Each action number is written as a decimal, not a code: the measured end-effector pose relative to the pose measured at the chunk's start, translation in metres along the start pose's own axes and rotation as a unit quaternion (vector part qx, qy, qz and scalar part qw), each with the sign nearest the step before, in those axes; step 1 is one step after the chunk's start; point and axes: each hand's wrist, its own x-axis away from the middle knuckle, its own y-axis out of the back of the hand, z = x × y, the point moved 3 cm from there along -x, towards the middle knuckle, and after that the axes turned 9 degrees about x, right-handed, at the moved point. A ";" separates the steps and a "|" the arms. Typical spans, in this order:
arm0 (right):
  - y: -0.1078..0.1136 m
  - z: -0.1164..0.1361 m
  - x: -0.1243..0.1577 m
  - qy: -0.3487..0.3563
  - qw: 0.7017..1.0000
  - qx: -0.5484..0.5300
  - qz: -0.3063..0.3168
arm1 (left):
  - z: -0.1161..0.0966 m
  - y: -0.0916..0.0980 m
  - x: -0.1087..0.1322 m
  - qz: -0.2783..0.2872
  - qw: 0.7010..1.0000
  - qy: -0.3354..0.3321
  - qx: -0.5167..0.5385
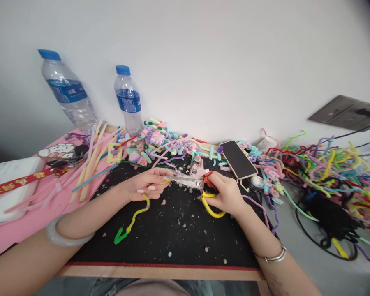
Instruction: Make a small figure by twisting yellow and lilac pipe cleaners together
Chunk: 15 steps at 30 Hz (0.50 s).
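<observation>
Between the fingers of my left hand [149, 183] is a yellow pipe cleaner [137, 212], pinched near one end. Its loose length hangs toward me over the black mat [179, 234] and ends in a bent green piece [120, 235]. My right hand [226, 193] is wrapped round scissors [189, 181] with one red and one yellow handle loop. The blades point left and reach the fingertips of my left hand, by the upper end of the pipe cleaner. Whether the blades touch it I cannot make out.
Two water bottles [128, 100] stand by the wall. A phone [238, 159] lies behind my right hand. Coloured pipe-cleaner pieces [160, 137] heap along the back, with a larger tangle [336, 164] at right. A white box [14, 189] sits on pink sheets at left. Fluffy scraps dot the mat.
</observation>
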 end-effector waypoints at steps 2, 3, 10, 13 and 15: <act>0.001 0.000 0.000 0.003 1.000 0.002 -0.006 | 0.000 0.000 0.000 -0.003 1.000 0.001 0.002; 0.001 0.001 0.000 0.003 1.000 0.003 -0.009 | 0.000 0.000 0.000 -0.005 1.000 0.001 0.002; 0.002 0.003 -0.001 0.008 1.000 0.009 -0.014 | 0.000 0.001 0.000 -0.012 1.000 -0.006 -0.001; 0.002 0.003 -0.001 0.008 1.000 0.010 -0.010 | 0.000 0.002 0.000 -0.014 1.000 -0.006 0.000; 0.002 0.002 0.000 0.007 1.000 0.012 -0.006 | 0.000 0.002 0.000 -0.012 1.000 -0.007 0.001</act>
